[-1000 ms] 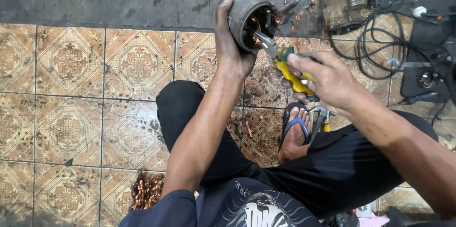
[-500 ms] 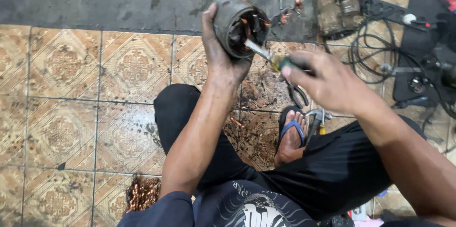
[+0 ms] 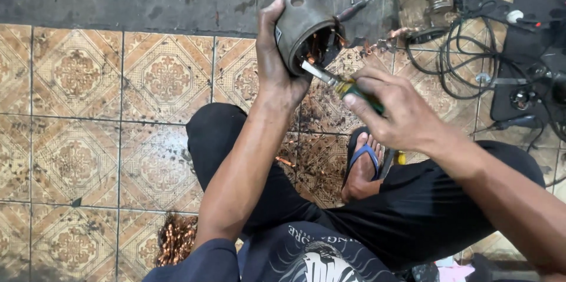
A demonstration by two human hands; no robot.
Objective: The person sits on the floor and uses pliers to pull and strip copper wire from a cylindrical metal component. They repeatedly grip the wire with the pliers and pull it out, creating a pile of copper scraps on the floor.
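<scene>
Head view: person sitting on tiled floor [image 3: 76, 81], prying inside a motor housing.
L hand [image 3: 277, 72] is gripping the grey stator [image 3: 303, 22] from its side, holding it above the floor w/ open end facing the person; copper windings showing inside. R hand [image 3: 401, 111] is closing round a green-yellow screwdriver [image 3: 339, 84], tip pushing into the opening. Copper wire pile [image 3: 175, 238] lying by L knee; black cables [image 3: 471, 52] at upper right.

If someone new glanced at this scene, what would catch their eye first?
Top centre, the left hand grips a grey metal cylinder while the right hand pokes a screwdriver into its copper-filled opening. A tangle of copper wire lies on the patterned tiles, lower left.
</scene>
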